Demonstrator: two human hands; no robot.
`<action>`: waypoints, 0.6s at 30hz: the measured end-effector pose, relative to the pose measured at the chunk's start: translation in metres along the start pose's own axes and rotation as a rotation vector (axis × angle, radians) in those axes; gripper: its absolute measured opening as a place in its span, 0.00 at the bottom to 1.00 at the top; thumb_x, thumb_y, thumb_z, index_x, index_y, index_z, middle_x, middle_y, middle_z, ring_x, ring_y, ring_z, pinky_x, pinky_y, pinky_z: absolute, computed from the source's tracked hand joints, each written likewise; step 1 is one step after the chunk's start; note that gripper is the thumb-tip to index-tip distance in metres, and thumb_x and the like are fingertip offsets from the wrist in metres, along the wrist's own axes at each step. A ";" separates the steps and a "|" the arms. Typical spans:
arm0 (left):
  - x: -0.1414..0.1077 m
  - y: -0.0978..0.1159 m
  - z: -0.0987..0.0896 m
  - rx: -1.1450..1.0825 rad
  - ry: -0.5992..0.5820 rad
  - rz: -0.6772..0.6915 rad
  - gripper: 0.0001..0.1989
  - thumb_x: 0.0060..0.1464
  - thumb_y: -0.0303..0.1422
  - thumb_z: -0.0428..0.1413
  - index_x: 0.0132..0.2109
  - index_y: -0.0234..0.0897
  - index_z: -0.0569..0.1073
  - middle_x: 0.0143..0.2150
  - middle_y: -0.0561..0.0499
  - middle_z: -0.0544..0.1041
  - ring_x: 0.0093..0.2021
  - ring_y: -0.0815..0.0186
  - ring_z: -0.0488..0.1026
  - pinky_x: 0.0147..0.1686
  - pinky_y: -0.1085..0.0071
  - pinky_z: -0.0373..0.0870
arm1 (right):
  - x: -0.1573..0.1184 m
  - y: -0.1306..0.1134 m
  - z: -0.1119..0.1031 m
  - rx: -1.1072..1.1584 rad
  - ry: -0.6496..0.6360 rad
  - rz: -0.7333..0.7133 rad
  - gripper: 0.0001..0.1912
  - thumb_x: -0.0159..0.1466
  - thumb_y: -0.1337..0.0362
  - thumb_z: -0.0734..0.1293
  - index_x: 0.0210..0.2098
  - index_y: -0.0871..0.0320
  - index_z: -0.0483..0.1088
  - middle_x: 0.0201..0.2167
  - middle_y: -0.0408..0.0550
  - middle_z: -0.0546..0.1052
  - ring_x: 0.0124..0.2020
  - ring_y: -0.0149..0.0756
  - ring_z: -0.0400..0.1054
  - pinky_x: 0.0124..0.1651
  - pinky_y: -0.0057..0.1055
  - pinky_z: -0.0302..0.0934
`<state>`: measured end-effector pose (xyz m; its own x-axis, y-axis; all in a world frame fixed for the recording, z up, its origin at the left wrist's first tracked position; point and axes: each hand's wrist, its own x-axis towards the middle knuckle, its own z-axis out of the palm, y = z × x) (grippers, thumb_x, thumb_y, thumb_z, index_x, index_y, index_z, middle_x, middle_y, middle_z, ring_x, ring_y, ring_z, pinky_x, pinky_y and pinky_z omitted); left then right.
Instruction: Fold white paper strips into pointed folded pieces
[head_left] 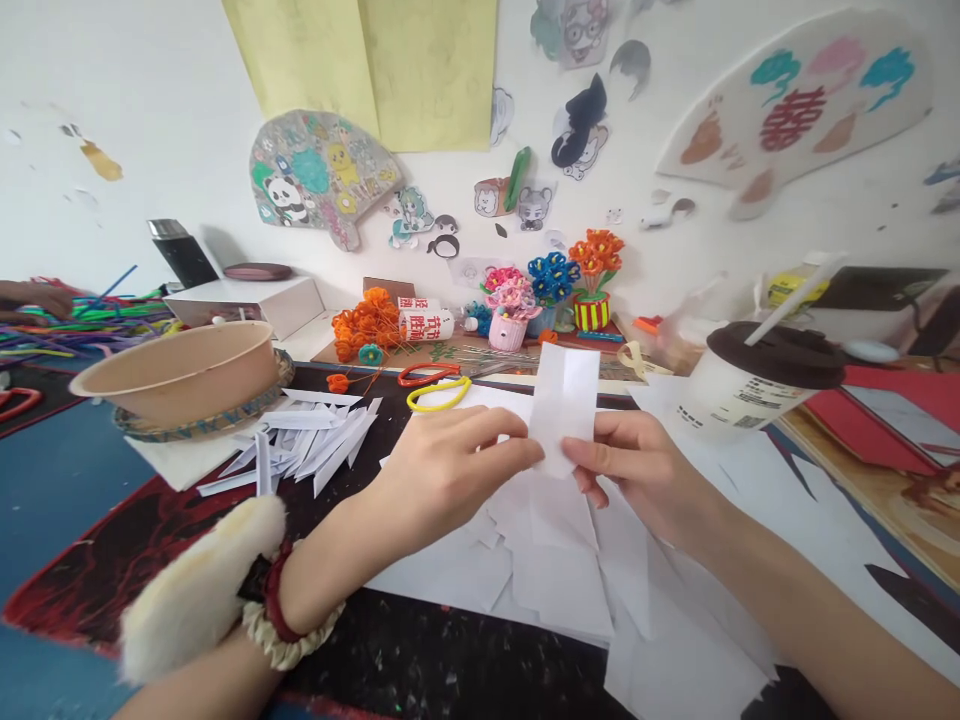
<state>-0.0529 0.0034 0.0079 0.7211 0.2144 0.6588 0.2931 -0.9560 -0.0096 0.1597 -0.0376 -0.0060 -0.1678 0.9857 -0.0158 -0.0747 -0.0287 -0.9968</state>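
Both of my hands hold one small white paper strip [564, 410] upright, with a lengthwise crease showing in it. My left hand [469, 460] pinches its left edge between thumb and fingers. On the right edge, my right hand [626, 455] presses with the thumb in front and fingers behind. Below them lie loose white paper pieces [555, 580], overlapping on a larger white sheet. A pile of narrow folded paper strips [315, 440] rests on the dark mat to the left of my left hand.
A beige bowl [180, 375] stands at left, a lidded cup [761, 385] with a straw at right. Yellow-handled scissors [439, 394] lie beyond my left hand. Pipe-cleaner flowers [367, 325] line the back by the wall. Another person's hand [34, 297] is at far left.
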 end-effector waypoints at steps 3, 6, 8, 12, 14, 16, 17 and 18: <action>-0.001 -0.001 0.001 0.098 0.048 0.087 0.08 0.60 0.23 0.52 0.43 0.37 0.73 0.35 0.52 0.77 0.29 0.71 0.70 0.28 0.73 0.64 | 0.001 0.001 0.000 -0.044 -0.001 -0.043 0.12 0.58 0.57 0.72 0.24 0.59 0.74 0.20 0.43 0.71 0.20 0.27 0.63 0.23 0.26 0.59; -0.001 0.000 0.003 0.147 0.050 0.097 0.07 0.60 0.24 0.53 0.42 0.38 0.74 0.35 0.53 0.77 0.28 0.71 0.68 0.27 0.72 0.61 | 0.003 0.001 0.001 -0.102 0.020 -0.074 0.15 0.60 0.57 0.70 0.22 0.58 0.71 0.19 0.41 0.70 0.20 0.27 0.63 0.26 0.26 0.60; -0.001 0.002 0.004 0.139 0.025 0.054 0.06 0.60 0.25 0.53 0.40 0.39 0.74 0.34 0.53 0.76 0.29 0.71 0.68 0.28 0.72 0.61 | 0.003 0.001 0.001 -0.153 0.026 -0.102 0.17 0.61 0.56 0.70 0.21 0.58 0.70 0.17 0.40 0.70 0.20 0.27 0.63 0.27 0.26 0.60; -0.001 0.007 0.006 0.000 0.009 -0.137 0.05 0.62 0.30 0.54 0.39 0.36 0.74 0.34 0.52 0.75 0.32 0.69 0.70 0.32 0.71 0.64 | 0.002 0.001 0.003 -0.213 0.027 -0.162 0.15 0.62 0.56 0.69 0.22 0.57 0.71 0.17 0.40 0.71 0.20 0.27 0.65 0.28 0.26 0.61; 0.000 0.011 0.007 -0.075 0.031 -0.235 0.05 0.61 0.33 0.55 0.40 0.35 0.73 0.34 0.52 0.75 0.33 0.69 0.70 0.32 0.72 0.64 | 0.001 0.002 0.005 -0.203 0.022 -0.167 0.15 0.62 0.57 0.69 0.22 0.57 0.71 0.16 0.40 0.71 0.20 0.27 0.65 0.27 0.26 0.61; 0.001 0.015 0.008 -0.114 0.067 -0.338 0.06 0.60 0.33 0.56 0.40 0.35 0.71 0.35 0.52 0.74 0.33 0.70 0.69 0.30 0.73 0.63 | 0.001 0.002 0.007 -0.186 0.008 -0.165 0.15 0.62 0.57 0.69 0.23 0.57 0.72 0.16 0.40 0.71 0.20 0.27 0.65 0.27 0.26 0.62; 0.002 0.018 0.008 -0.123 0.088 -0.398 0.06 0.58 0.33 0.58 0.39 0.35 0.70 0.35 0.52 0.73 0.32 0.70 0.68 0.29 0.73 0.63 | 0.001 0.002 0.007 -0.175 0.001 -0.164 0.13 0.62 0.57 0.69 0.24 0.57 0.72 0.17 0.40 0.71 0.20 0.27 0.65 0.27 0.26 0.62; 0.003 0.020 0.009 -0.130 0.103 -0.463 0.07 0.57 0.33 0.59 0.39 0.36 0.70 0.35 0.53 0.73 0.31 0.70 0.67 0.28 0.73 0.62 | 0.001 0.003 0.008 -0.164 -0.013 -0.164 0.12 0.62 0.58 0.69 0.25 0.58 0.73 0.18 0.41 0.72 0.20 0.27 0.65 0.27 0.26 0.62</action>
<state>-0.0398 -0.0130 0.0031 0.4654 0.6083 0.6429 0.4826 -0.7833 0.3918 0.1515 -0.0377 -0.0080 -0.1789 0.9727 0.1479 0.0584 0.1605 -0.9853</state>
